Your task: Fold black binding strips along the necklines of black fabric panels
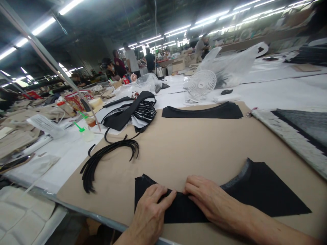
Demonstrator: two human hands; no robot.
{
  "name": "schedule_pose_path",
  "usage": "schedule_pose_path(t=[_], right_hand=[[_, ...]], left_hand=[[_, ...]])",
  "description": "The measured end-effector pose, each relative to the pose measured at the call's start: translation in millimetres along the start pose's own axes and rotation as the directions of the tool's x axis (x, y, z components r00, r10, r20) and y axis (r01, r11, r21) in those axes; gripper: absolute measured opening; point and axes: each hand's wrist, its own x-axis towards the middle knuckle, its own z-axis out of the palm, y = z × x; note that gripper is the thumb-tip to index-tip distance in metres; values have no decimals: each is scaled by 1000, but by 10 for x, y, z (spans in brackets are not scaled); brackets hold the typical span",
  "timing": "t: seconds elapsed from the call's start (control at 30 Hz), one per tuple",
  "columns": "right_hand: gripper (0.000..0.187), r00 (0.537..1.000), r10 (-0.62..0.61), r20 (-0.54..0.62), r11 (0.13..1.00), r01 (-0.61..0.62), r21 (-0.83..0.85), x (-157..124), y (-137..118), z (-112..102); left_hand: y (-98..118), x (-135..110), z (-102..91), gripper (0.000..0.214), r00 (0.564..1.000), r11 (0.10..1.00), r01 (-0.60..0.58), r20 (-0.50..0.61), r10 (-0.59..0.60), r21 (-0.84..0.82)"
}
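Observation:
A black fabric piece with a deep curved upper edge lies flat on a brown board or paper sheet. My left hand presses its thumb and bent fingers on the curved edge, left of the middle. Just to the right, my right hand pinches the same edge, its fingertips close to the left thumb. A grey, slightly shiny band follows the curve beyond the right hand. What lies under the fingertips is hidden.
Black strips lie at left, below a pile of black pieces. More black pieces lie at the back. A white fan, a green-capped bottle and a grey-topped stack stand around. People are in the background.

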Motion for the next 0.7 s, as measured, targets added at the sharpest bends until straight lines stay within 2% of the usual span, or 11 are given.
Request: schedule_pose_path(t=[0.37, 0.53, 0.6, 0.7], right_hand=[[20, 999, -36, 6, 999, 36, -40, -234, 130, -124], [22, 998, -65, 17, 997, 65, -40, -298, 172, -168], [22, 997, -73, 21, 996, 74, -45, -328, 195, -183], [17, 998, -59, 31, 997, 61, -45, -369, 221, -220]], left_hand=[[21, 13, -26, 52, 996, 999, -8, 92, 3, 54], [28, 33, -30, 49, 999, 998, -17, 39, 15, 53], [29, 46, -29, 49, 999, 1000, -18, 32, 17, 22], [48, 87, -45, 46, 994, 993, -29, 104, 41, -113]])
